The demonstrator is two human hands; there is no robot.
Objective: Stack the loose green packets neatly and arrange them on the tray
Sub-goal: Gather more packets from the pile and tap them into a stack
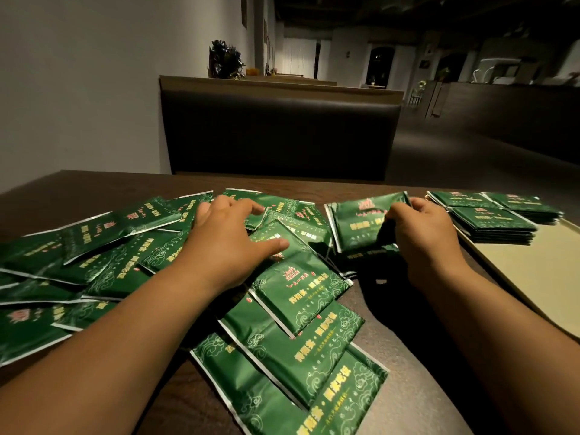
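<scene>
Several loose green packets point(295, 340) with gold print lie scattered over the dark wooden table. My left hand point(229, 237) reaches over the pile, fingers spread and fairly straight, thumb touching a packet point(301, 277). My right hand point(423, 233) grips a small stack of packets point(361, 221) by its right edge, tilted up off the table. A beige tray point(533, 271) lies at the right, with neat stacks of packets point(492, 221) at its far end.
A dark padded bench back point(276, 136) stands behind the table's far edge. A grey wall is at the left. Bare table shows between my arms point(408, 387) and at the far left corner.
</scene>
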